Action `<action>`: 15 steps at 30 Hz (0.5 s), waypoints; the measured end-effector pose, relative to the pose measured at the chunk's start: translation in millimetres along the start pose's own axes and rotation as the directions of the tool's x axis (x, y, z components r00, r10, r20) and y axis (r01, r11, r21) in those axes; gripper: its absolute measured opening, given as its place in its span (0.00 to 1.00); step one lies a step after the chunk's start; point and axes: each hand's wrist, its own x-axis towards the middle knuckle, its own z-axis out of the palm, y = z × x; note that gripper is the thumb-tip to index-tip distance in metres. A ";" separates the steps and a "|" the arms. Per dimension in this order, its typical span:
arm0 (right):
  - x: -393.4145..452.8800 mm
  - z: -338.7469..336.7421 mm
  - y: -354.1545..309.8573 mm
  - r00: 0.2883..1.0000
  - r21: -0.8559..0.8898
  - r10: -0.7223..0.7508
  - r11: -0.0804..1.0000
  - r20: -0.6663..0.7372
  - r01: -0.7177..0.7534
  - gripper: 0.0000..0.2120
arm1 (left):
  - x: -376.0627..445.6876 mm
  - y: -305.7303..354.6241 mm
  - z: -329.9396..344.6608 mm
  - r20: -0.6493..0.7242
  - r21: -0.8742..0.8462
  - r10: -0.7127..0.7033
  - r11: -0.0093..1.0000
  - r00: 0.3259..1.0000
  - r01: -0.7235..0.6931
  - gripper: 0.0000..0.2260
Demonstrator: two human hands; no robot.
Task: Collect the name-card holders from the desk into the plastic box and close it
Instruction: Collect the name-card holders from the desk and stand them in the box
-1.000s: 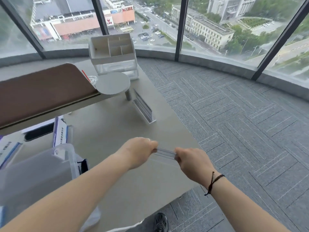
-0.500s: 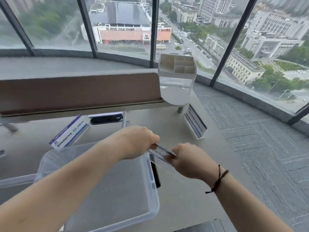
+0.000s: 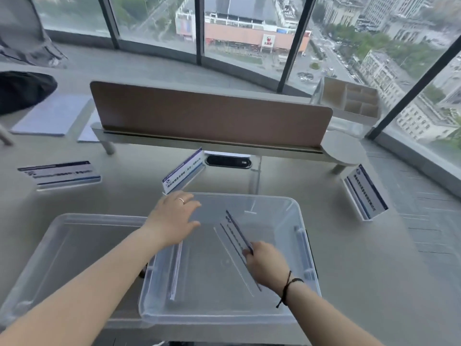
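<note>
A clear plastic box (image 3: 303, 248) stands open on the desk in front of me. My right hand (image 3: 265, 264) grips one end of a clear name-card holder (image 3: 235, 233) tilted inside the box. My left hand (image 3: 172, 218) hovers open over the box's far left corner, holding nothing. Another holder (image 3: 175, 273) lies along the box's left wall. Three name-card holders remain on the desk: one at far left (image 3: 59, 174), one just behind the box (image 3: 183, 171), one at right (image 3: 365, 193). The box's clear lid (image 3: 62, 245) lies flat to the left of the box.
A brown divider panel (image 3: 209, 116) on a raised grey shelf crosses the desk behind the box. A white compartment organiser (image 3: 351, 101) sits at its right end. Papers (image 3: 50, 116) and a dark bag (image 3: 22, 89) lie at far left. Carpeted floor and windows are to the right.
My view swung left to the box. Both hands held the holder before; now my left hand has let go and my right hand has carried it down into the box.
</note>
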 end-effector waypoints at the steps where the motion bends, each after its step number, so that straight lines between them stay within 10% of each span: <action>1: 4.4 12.4 -0.7 0.999 0.017 0.038 0.999 0.009 -0.038 0.17 | -3.2 -9.2 13.6 0.042 0.023 -0.038 0.999 0.998 0.037 0.24; 15: 24.8 80.0 -49.5 0.971 0.163 0.204 0.961 0.124 -0.223 0.05 | -21.6 -33.9 65.4 0.012 0.118 -0.080 0.990 0.997 0.078 0.25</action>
